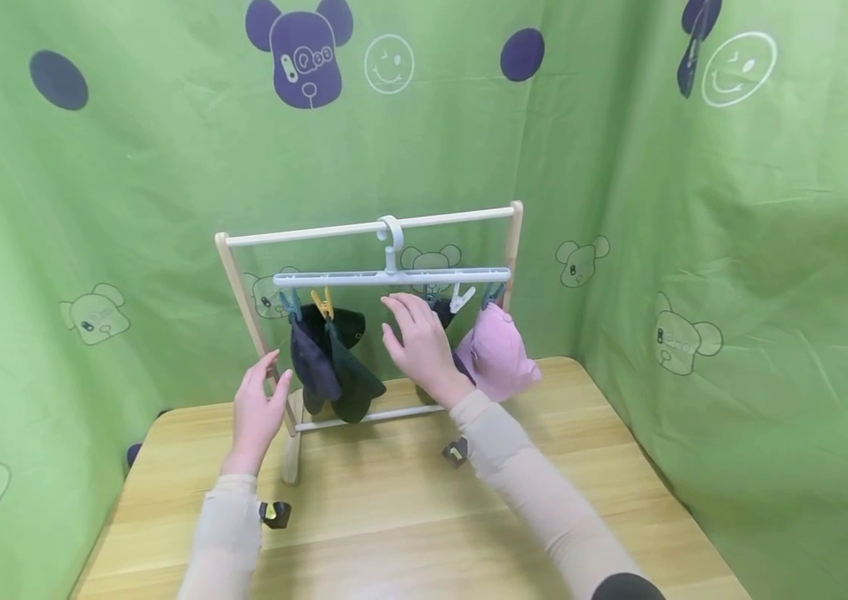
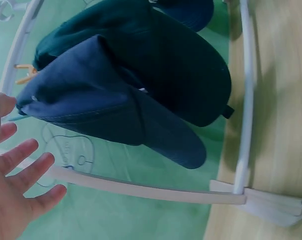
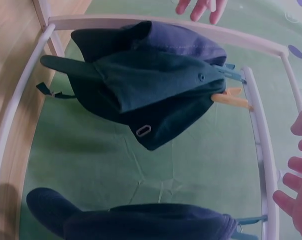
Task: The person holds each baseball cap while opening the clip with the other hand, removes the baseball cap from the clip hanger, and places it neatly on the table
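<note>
My left hand (image 1: 257, 408) is beside the rack's left upright, fingers spread and holding nothing. Close to it hangs a navy cap (image 2: 96, 100) on a blue clip (image 1: 291, 305). Just right of that, a dark green cap (image 1: 352, 387) hangs from a yellow clip (image 1: 323, 303). My right hand (image 1: 424, 346) is raised below the middle of the white hanger (image 1: 341, 279), fingers loosely bent with nothing in them. It partly covers another dark navy cap (image 3: 141, 222) in the head view. A pink cap (image 1: 501, 354) hangs at the hanger's right end from a dark clip (image 1: 493, 293).
The hanger hooks over the white top rail (image 1: 296, 234) of a wooden-sided rack. A white clip (image 1: 460, 297) with nothing in it hangs left of the pink cap. The rack stands on a wooden table (image 1: 394, 508), with green printed curtains (image 1: 169, 167) behind and at both sides.
</note>
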### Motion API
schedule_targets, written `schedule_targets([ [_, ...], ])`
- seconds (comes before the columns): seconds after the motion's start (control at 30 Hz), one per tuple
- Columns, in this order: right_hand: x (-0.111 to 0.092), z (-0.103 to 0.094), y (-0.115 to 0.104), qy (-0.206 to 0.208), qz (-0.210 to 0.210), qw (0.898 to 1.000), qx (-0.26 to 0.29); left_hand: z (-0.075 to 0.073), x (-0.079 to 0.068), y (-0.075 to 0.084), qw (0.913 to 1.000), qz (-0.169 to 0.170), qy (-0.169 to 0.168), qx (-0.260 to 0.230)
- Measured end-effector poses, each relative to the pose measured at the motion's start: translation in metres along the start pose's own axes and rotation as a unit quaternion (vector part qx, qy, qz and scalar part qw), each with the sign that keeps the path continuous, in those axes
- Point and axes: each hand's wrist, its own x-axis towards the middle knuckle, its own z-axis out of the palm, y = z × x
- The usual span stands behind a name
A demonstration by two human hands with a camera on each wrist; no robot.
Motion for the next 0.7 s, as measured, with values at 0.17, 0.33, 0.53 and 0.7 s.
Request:
schedule_targets([
  [0.17, 0.000, 0.005, -0.004, -0.006, -0.004, 1.000, 0.005, 0.008, 0.002, -0.009, 0.9995, -0.021, -0.006, -0.021],
  [0.33, 0.003, 0.010, -0.008, -0.009, -0.008, 1.000, 0.014, 0.015, 0.005, -0.015, 0.9978, -0.027, -0.002, -0.061],
  [0.53, 0.006, 0.015, -0.015, -0.027, -0.010, 0.999, 0.024, 0.021, 0.008, -0.017, 0.9965, -0.037, 0.004, -0.075],
  [0.7, 0.007, 0.019, -0.022, -0.035, -0.016, 0.999, 0.025, 0.026, 0.009, -0.020, 0.9959, -0.047, 0.007, -0.078],
])
